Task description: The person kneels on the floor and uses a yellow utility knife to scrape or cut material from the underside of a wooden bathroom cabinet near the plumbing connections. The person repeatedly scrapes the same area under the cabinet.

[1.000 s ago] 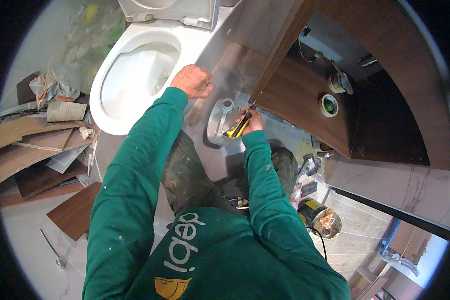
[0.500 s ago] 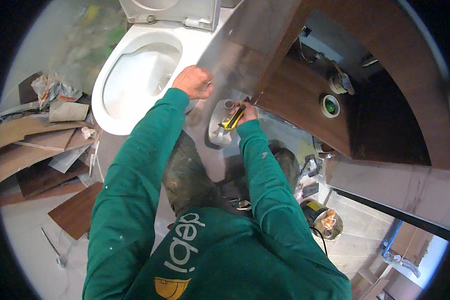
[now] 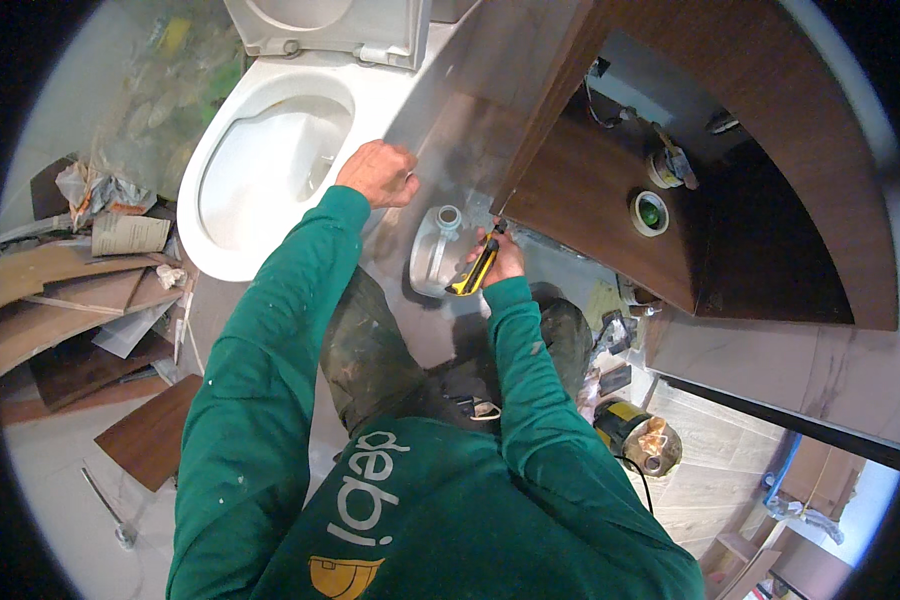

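Note:
My left hand is curled into a fist beside the right rim of the white toilet bowl. Whatever its fingers may hold is hidden. A yellow and black utility knife is gripped in my right hand, just in front of the dark brown cabinet. To the left of the knife stands a translucent plastic jug with a handle and an uncapped round neck. It sits on the floor beyond my knees, and neither hand clearly grips it.
On the right, the open brown cabinet holds a roll of tape and a tub with a brush. Board offcuts pile up at left. A black and yellow bucket stands near my right elbow.
My right hand has drawn slightly down and to the right, bringing the knife off the front of the jug to its side. My left hand stays closed by the toilet rim.

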`<control>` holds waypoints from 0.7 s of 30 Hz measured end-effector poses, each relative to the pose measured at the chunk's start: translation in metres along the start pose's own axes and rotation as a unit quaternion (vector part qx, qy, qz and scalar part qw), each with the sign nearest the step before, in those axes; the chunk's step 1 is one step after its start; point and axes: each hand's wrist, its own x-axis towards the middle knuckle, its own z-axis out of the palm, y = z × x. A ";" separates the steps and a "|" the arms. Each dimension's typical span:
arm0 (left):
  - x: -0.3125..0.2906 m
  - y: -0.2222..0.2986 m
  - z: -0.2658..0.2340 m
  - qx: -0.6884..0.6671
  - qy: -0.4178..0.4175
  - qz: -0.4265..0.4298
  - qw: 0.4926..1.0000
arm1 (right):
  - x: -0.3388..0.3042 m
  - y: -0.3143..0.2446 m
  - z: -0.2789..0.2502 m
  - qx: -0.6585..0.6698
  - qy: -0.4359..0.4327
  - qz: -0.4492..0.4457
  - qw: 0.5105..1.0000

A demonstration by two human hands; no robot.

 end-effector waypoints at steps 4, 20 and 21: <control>0.000 0.001 0.000 -0.002 -0.002 -0.002 1.000 | 0.006 0.001 0.001 -0.020 0.003 -0.017 1.000; 0.000 -0.001 0.005 -0.001 0.007 0.012 1.000 | 0.019 0.004 0.004 0.005 0.024 -0.001 1.000; 0.000 -0.001 0.005 -0.004 0.010 0.014 1.000 | 0.022 0.005 0.006 0.003 0.033 -0.003 0.999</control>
